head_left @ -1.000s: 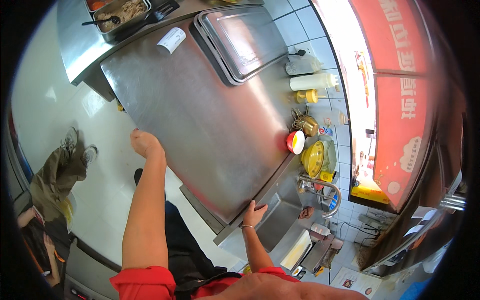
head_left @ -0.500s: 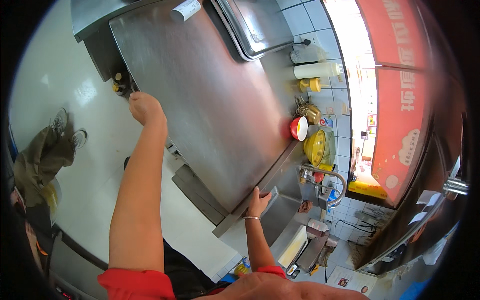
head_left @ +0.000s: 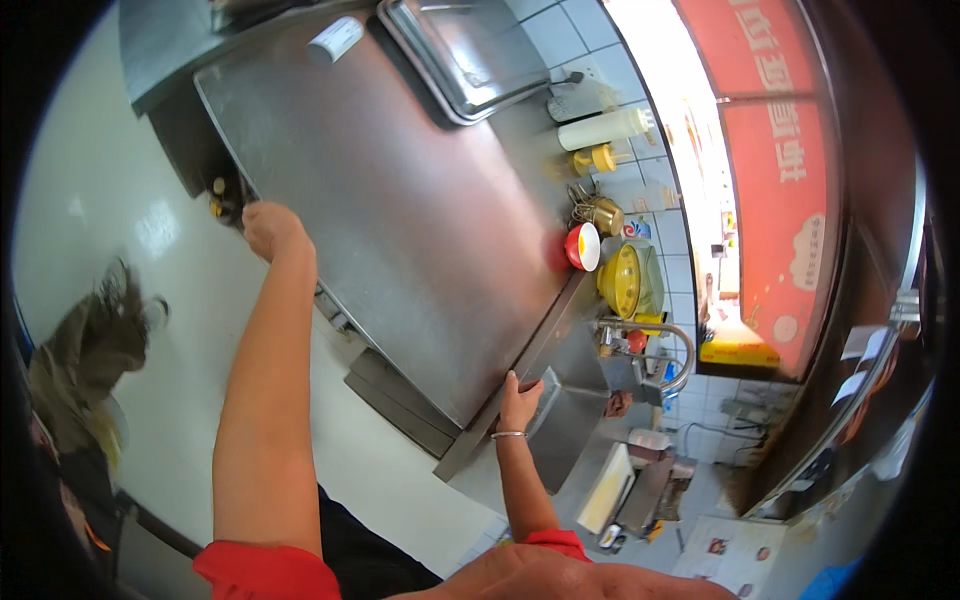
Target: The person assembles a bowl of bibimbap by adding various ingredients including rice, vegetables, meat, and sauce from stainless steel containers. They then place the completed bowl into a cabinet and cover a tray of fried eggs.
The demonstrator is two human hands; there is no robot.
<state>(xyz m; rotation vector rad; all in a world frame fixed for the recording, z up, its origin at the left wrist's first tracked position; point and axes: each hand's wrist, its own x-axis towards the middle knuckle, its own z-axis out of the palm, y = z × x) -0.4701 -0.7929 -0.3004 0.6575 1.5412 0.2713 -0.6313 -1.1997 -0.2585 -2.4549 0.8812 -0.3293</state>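
Observation:
My left hand [head_left: 275,231] is closed at the left edge of the steel worktop [head_left: 400,210]. What its fingers hold is hidden; a dark, narrow piece shows just beyond them. Bottles with yellow caps [head_left: 217,198] stand low beside that hand, below the worktop's edge. My right hand [head_left: 518,408], with a bracelet on its wrist, grips the raised edge between the worktop and the steel sink [head_left: 568,435]. Its thumb lies on top, and its other fingers are partly hidden.
Along the tiled wall stand a red-and-white bowl [head_left: 582,247], a yellow bowl [head_left: 620,280], a brass-coloured pot [head_left: 603,215] and a white squeeze bottle [head_left: 600,130]. A curved faucet [head_left: 686,350] rises over the sink. A metal tray [head_left: 470,60] and paper roll [head_left: 337,39] lie far off. Another person [head_left: 90,335] stands left.
The whole view has shifted slightly, with the worktop sliding left. Both hands keep their places at the edges. The other person's feet have blurred.

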